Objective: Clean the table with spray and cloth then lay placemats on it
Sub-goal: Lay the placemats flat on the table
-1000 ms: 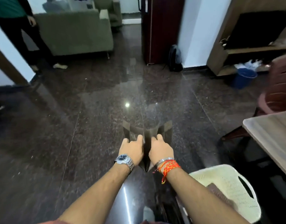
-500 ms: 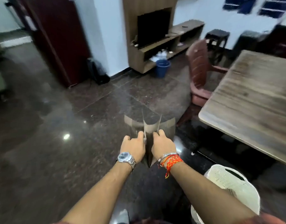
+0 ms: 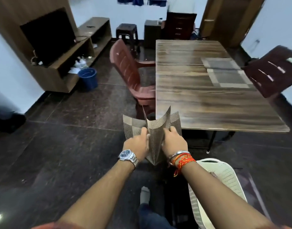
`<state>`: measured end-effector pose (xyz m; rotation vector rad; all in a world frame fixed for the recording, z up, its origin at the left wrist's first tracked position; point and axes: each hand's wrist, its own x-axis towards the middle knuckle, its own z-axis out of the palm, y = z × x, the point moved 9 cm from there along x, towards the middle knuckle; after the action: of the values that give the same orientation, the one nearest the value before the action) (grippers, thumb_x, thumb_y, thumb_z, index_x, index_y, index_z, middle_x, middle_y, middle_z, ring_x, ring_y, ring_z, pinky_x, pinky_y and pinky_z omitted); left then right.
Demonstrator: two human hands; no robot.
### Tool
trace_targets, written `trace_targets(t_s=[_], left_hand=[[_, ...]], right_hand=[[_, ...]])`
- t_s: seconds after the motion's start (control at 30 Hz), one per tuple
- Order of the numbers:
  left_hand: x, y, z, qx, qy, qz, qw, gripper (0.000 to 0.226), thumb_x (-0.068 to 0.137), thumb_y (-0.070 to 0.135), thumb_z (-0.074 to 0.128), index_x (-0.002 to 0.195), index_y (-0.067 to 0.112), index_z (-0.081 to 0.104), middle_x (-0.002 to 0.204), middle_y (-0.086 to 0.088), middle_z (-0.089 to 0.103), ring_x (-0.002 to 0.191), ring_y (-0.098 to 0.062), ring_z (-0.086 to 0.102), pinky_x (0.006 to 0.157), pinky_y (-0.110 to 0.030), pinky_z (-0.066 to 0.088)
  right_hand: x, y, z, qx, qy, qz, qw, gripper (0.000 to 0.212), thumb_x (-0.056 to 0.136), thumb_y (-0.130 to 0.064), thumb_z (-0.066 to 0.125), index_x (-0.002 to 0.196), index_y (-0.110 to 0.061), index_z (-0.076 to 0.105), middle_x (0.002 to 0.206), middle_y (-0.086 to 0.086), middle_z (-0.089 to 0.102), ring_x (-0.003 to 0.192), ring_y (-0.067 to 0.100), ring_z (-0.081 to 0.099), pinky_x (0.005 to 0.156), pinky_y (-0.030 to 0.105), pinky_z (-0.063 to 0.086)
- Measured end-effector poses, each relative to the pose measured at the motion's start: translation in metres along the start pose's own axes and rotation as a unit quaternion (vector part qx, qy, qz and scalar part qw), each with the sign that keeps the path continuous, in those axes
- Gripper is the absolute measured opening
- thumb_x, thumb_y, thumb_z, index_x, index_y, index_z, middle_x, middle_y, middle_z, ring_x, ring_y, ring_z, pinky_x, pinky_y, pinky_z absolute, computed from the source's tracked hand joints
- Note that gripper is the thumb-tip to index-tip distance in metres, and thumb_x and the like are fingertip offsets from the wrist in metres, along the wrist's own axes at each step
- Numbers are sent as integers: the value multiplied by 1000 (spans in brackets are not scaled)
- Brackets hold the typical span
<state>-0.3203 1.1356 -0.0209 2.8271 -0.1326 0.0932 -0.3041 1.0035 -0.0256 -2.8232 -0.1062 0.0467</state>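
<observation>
I hold a small stack of brown woven placemats (image 3: 156, 129) upright in front of me, fanned apart at the top. My left hand (image 3: 138, 145) grips the left sheets and my right hand (image 3: 174, 142) grips the right sheets. The stack hangs just off the near left corner of the wooden table (image 3: 199, 100). Two placemats (image 3: 224, 71) lie flat side by side at the table's far right edge. No spray bottle or cloth is in view.
A red plastic chair (image 3: 128, 71) stands at the table's left side and a dark chair (image 3: 274, 70) at its right. A white plastic chair (image 3: 224, 182) is close at my lower right. A blue bucket (image 3: 88, 78) sits by the TV unit (image 3: 56, 50). Dark stools stand behind.
My view has swung right from the open floor to the table, which now fills the right half. Both hands keep the same grip on the placemats, whose sheets have fanned further apart.
</observation>
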Motion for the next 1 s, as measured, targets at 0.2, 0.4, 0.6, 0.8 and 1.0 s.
trace_targets(t_s=[0.2, 0.4, 0.6, 0.8, 1.0], left_hand=[[108, 3, 7, -21, -13, 59, 998, 32, 105, 38, 23, 115, 15, 42, 80, -11, 69, 72, -36, 67, 55, -34, 40], [217, -22, -9, -156, 22, 70, 985, 17, 102, 36, 36, 105, 21, 42, 74, -14, 68, 67, -39, 65, 57, -41, 50], [312, -69, -7, -292, 35, -29, 955, 15, 100, 27, 48, 99, 12, 52, 76, -2, 64, 75, -29, 62, 65, -31, 40], [417, -112, 3, -349, 42, -128, 927, 22, 99, 31, 48, 102, 10, 53, 87, -9, 66, 84, -30, 59, 69, -31, 37], [505, -117, 45, -375, -173, -81, 907, 101, 64, 65, 74, 140, 21, 24, 140, 1, 39, 121, -15, 46, 108, -35, 37]], right_hand=[[100, 48, -12, 49, 36, 65, 996, 26, 85, -15, 51, 109, -14, 61, 108, 9, 57, 97, 37, 61, 79, 42, 50], [191, 82, -65, 130, 66, 94, 985, 18, 83, -17, 66, 99, -19, 74, 98, 7, 74, 97, 26, 67, 86, 32, 52], [256, 114, -83, 314, 26, 109, 943, 53, 71, -21, 84, 121, -18, 66, 111, -1, 70, 99, 5, 63, 92, 16, 45], [324, 130, -79, 334, -8, 128, 934, 95, 62, -20, 89, 143, -21, 41, 128, -7, 54, 118, 4, 50, 102, 15, 31], [395, 135, -71, 290, 64, 203, 933, 102, 55, -18, 93, 143, -25, 41, 133, -10, 51, 119, 6, 49, 106, 21, 32]])
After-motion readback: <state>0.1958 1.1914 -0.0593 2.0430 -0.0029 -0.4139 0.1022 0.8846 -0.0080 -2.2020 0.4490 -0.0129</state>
